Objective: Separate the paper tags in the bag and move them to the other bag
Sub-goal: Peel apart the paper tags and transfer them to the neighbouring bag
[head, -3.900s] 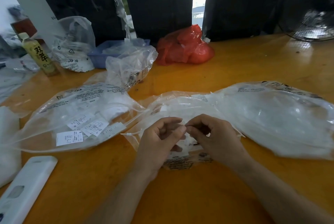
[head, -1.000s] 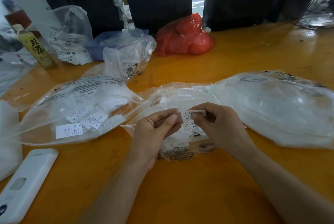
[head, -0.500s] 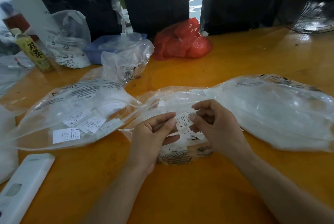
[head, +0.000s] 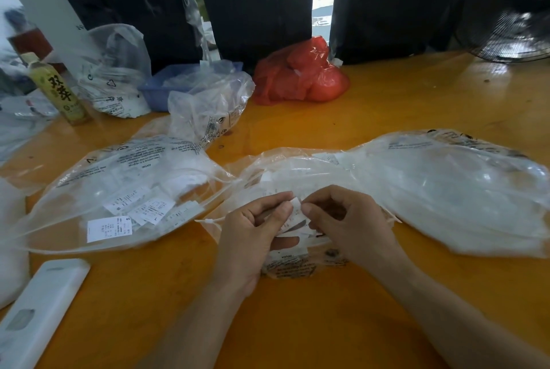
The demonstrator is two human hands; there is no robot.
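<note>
A clear plastic bag (head: 297,169) lies in the middle of the orange table, its mouth under my hands. Over it, my left hand (head: 253,229) and my right hand (head: 348,223) pinch a small white paper tag (head: 296,211) between thumbs and forefingers, fingertips almost touching. More white tags lie under my hands inside the bag. To the left lies a second clear bag (head: 119,190) with several separated printed tags (head: 110,229) inside it.
A large clear bag of white material (head: 461,190) lies at the right. A red bag (head: 300,74), a blue tray (head: 166,86), a small clear bag (head: 208,110), a tea bottle (head: 59,92) stand behind. A white device (head: 38,312) lies front left; a fan (head: 512,23) back right.
My hands have drawn closer together over the bag. The tag that was held spread between them is now pinched small at the fingertips. The bags have not moved.
</note>
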